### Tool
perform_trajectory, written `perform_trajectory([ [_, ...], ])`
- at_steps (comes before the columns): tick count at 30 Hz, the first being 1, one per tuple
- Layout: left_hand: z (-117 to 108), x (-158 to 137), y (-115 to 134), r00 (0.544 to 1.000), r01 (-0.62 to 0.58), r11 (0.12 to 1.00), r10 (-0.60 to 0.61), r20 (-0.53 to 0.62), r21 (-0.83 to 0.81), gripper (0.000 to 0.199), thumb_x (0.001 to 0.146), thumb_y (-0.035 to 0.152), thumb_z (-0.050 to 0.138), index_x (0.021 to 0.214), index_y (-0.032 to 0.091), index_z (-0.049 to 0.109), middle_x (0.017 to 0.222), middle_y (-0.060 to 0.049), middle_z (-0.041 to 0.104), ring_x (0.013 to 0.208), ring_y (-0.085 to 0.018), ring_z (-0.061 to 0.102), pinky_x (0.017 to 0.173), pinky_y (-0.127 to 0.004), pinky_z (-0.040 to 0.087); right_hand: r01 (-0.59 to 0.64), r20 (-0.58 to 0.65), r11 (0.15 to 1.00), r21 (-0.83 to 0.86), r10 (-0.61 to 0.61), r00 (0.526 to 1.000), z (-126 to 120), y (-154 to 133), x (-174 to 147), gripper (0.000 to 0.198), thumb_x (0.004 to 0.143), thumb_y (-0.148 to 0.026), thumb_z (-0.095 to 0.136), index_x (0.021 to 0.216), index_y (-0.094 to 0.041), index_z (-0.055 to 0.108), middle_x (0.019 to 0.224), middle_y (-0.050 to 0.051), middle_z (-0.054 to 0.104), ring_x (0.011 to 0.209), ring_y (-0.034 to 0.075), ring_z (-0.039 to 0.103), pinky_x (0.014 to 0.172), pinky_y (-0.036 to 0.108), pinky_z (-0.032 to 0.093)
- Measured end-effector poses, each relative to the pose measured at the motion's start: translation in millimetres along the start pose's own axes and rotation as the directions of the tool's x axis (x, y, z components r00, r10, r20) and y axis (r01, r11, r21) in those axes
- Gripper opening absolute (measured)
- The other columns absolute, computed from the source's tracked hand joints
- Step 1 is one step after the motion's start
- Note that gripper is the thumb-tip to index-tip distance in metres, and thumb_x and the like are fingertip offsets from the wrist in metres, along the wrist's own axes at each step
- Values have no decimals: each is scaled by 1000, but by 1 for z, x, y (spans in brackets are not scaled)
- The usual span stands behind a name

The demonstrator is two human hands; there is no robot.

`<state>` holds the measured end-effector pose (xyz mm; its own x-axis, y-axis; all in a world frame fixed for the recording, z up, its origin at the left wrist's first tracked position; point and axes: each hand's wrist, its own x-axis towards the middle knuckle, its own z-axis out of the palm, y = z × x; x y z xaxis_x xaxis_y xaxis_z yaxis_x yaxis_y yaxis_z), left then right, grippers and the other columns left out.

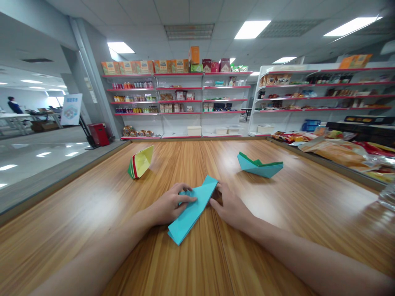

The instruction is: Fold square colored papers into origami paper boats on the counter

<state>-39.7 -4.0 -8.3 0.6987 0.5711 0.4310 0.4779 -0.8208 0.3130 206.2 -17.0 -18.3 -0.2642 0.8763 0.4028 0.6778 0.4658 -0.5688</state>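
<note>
A folded sheet of light blue paper lies slanted on the table before me, long and narrow, its layers parted a little at the near end. My left hand grips its left edge, with the thumb flat on top and the other fingers curled at the far side. At the upper right edge, my right hand holds the paper by its fingertips, partly hidden behind it; the thumb is by the edge. Beyond my hands stand a yellow folded paper boat with red and green stripes and a blue-and-green paper boat.
The wooden table has a raised rim. Packaged snacks lie past its right rim, and a clear plastic object sits at the right edge. Stocked shelves stand behind. A person is far off at the left.
</note>
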Motion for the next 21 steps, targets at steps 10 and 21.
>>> perform_trajectory([
  [10, 7, 5, 15, 998, 38, 998, -35, 51, -44, 44, 93, 31, 46, 137, 26, 43, 149, -11, 27, 135, -27, 32, 109, -44, 32, -10, 46, 882, 470, -13, 999, 1, -13, -1, 65, 90, -31, 49, 145, -15, 19, 74, 1, 67, 65, 17, 61, 59, 29, 50],
  [21, 12, 15, 46, 985, 163, 934, -171, 3, -316, 75, 86, 40, 57, 147, 16, 20, 153, -13, 20, 141, -30, 14, 115, -49, 19, 90, 146, 732, 675, -252, 957, -3, -25, -5, 52, 91, -30, 51, 140, -21, 34, 110, 7, 61, 91, 16, 61, 83, 32, 51],
])
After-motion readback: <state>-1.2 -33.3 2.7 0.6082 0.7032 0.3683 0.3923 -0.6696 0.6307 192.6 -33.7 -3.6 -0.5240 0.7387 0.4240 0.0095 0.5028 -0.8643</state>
